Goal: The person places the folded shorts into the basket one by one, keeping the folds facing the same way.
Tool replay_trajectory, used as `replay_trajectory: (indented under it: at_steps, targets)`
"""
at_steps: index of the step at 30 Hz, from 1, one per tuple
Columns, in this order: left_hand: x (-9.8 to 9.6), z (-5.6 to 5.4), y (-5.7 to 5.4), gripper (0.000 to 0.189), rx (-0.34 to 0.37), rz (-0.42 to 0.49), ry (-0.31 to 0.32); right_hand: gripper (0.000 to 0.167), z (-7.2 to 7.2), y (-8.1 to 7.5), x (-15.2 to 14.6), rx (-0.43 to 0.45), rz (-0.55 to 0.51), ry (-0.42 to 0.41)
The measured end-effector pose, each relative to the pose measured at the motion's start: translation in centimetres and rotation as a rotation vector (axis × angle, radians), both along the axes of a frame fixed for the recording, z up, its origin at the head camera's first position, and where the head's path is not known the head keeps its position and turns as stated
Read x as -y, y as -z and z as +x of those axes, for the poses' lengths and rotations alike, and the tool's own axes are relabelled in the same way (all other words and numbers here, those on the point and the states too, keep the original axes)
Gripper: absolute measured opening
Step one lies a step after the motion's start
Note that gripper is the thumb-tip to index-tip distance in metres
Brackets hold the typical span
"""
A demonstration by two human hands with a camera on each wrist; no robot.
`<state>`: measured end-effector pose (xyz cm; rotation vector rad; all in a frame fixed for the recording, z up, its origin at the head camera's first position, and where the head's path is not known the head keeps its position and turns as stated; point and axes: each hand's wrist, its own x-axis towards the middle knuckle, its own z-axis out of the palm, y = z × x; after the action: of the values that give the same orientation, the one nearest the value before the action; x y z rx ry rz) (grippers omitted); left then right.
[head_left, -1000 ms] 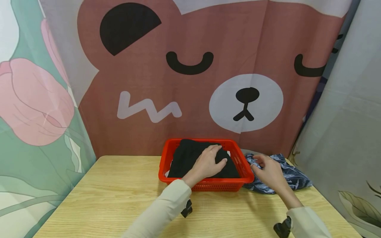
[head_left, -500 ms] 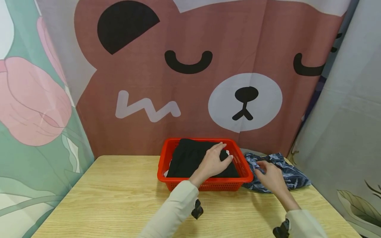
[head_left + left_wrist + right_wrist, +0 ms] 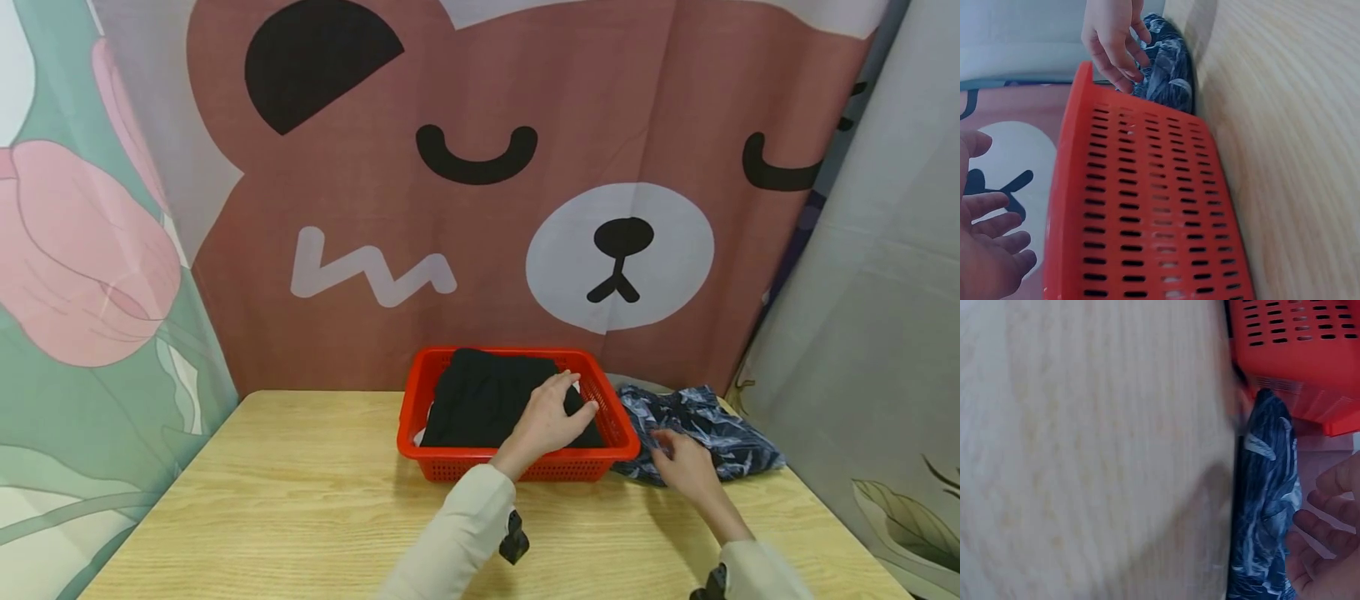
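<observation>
Folded black cloth point(image 3: 480, 400) lies in a red plastic basket point(image 3: 517, 471) with slotted sides. My left hand point(image 3: 549, 421) hovers over the basket's right half, fingers spread and holding nothing; it shows beyond the rim in the left wrist view. To the right of the basket lies a dark blue cloth point(image 3: 738, 442) with a pale leaf-like pattern, bunched on the table. Above its near left part is my right hand point(image 3: 690, 471), fingers loosely bent with nothing in them. In the right wrist view, those fingers are close to the patterned cloth; whether they touch it is unclear.
The basket and patterned cloth sit towards the far edge of a light wooden table point(image 3: 300, 492). Behind it hangs a bear-printed curtain point(image 3: 360, 333). A pale curtain point(image 3: 862, 350) hangs along the right side.
My left hand has shifted right and slightly nearer, uncovering more black cloth. My right hand has drawn back a little toward me. The basket and both cloths stay in place.
</observation>
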<state>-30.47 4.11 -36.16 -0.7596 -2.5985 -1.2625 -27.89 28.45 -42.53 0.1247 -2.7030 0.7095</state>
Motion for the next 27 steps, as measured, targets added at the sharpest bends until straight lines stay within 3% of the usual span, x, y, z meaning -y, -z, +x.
replay_trajectory:
  at_steps: [7,17,27]
  targets:
    - [-1.2,0.3,0.8,0.062,-0.001,-0.015,0.024,0.033,-0.3,1.1,-0.2,0.016,0.019,-0.019]
    - [-2.7,0.8,1.5,0.061,-0.019,-0.051,0.085,0.046,-0.3,1.9,-0.3,0.114,0.046,-0.046]
    - [-3.6,1.1,2.2,0.061,-0.010,-0.072,0.081,0.059,-0.4,2.2,0.0,0.132,0.092,-0.030]
